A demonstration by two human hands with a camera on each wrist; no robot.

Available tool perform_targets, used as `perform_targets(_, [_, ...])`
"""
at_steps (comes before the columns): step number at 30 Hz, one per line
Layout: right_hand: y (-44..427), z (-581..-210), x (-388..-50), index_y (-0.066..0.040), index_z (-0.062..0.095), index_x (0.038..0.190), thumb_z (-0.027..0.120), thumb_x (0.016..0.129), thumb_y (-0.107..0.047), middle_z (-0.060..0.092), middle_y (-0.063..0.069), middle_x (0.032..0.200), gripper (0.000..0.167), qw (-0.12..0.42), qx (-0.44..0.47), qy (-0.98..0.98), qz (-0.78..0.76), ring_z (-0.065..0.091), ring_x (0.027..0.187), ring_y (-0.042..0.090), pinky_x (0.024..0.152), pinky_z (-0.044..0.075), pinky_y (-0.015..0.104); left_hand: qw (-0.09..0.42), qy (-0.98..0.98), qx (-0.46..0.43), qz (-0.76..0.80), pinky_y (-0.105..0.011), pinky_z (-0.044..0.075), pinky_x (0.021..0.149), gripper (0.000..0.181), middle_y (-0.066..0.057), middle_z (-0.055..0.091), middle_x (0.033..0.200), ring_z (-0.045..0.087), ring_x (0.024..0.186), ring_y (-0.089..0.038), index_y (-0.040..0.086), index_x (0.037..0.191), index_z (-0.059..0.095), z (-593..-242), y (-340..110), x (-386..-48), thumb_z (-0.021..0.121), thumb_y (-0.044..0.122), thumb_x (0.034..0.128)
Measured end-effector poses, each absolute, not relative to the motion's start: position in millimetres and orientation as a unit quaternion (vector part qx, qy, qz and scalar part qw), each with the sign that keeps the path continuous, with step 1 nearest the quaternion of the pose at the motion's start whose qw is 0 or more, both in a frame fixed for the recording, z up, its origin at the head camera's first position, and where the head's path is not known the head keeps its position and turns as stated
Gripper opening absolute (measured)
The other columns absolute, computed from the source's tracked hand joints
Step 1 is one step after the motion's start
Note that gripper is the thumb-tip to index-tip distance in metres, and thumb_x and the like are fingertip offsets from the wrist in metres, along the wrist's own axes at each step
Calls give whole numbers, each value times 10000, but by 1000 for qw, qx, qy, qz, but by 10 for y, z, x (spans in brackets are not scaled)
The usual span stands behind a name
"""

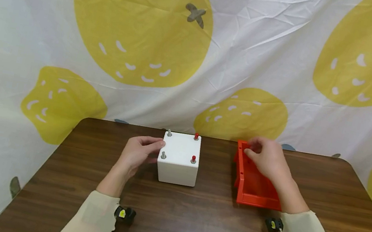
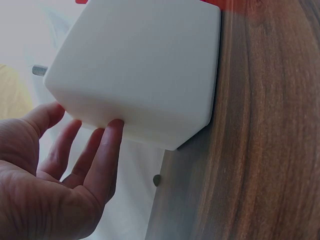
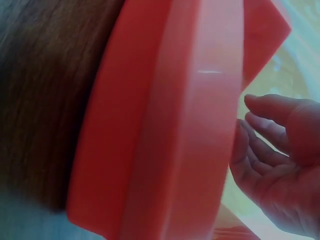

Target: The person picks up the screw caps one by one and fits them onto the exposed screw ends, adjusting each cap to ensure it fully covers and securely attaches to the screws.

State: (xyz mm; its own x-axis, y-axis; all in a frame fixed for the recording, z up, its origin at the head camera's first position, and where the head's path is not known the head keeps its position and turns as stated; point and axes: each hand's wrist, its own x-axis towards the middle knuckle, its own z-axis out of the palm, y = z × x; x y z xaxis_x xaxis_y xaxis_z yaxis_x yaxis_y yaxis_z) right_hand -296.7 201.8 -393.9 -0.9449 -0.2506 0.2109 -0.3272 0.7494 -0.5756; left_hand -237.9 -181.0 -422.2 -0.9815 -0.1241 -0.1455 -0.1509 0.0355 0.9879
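Observation:
A white box (image 1: 180,148) stands on the table with a bolt at each top corner. The two right-hand bolts carry red caps (image 1: 194,158); the left-hand bolts (image 1: 163,155) show bare metal. My left hand (image 1: 138,152) touches the box's left side with its thumb and extended fingertips, as the left wrist view of the hand (image 2: 65,185) also shows. Over the red bin (image 1: 242,184) is my right hand (image 1: 268,159), fingers loosely bent downward. In the right wrist view the bin wall (image 3: 165,125) partly hides its fingertips, and nothing shows between thumb and fingers.
Both things stand on a dark wooden table (image 1: 167,220), the bin to the right of the box. A white cloth with yellow fruit prints (image 1: 143,21) hangs behind the table's back edge. Each wrist wears a small black camera (image 1: 125,214).

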Motion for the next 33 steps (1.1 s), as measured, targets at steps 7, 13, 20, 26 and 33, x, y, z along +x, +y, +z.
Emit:
perform_targets(7, [2001, -4001, -3014, 44, 703, 1155, 749, 976, -81, 718, 210, 1071, 223, 38, 155, -956, 245, 647, 975, 384, 900, 560, 576, 9, 723, -93, 685, -428, 647, 870, 325, -129, 725, 1270, 719, 1042, -229, 44, 1233, 780, -4246, -1822, -2389, 819, 232, 970])
perform_targets(13, [1986, -4062, -3061, 57, 712, 1125, 755, 958, -60, 730, 215, 1045, 209, 35, 154, -967, 201, 657, 914, 370, 857, 575, 568, 10, 723, -93, 684, -414, 648, 863, 335, -132, 724, 1271, 716, 1055, -236, 44, 1233, 780, -4252, -1830, -2402, 824, 241, 967])
perform_targets(20, [1962, -4134, -3076, -17, 687, 902, 677, 965, -33, 643, 108, 775, 66, 15, 135, -977, 164, 579, 700, 284, 652, 534, 430, 9, 722, -96, 685, -433, 647, 869, 322, -122, 728, 1256, 720, 1049, -237, 47, 1223, 783, -4248, -1823, -2400, 823, 237, 967])
perform_targets(26, [1930, -4175, -3098, -54, 622, 832, 555, 982, 1, 613, 107, 738, 173, -5, 116, -985, 125, 576, 654, 277, 594, 527, 411, 10, 721, -93, 687, -461, 638, 895, 316, -128, 726, 1258, 718, 1047, -233, 44, 1224, 781, -4247, -1818, -2402, 821, 224, 968])
perform_targets(33, [1893, -4189, -3124, -56, 632, 903, 482, 1032, 15, 636, 115, 787, 211, -20, 120, -986, 115, 600, 686, 297, 628, 552, 442, 9, 720, -94, 687, -425, 649, 862, 310, -129, 725, 1251, 717, 1029, -222, 47, 1215, 786, -4262, -1822, -2411, 825, 225, 964])
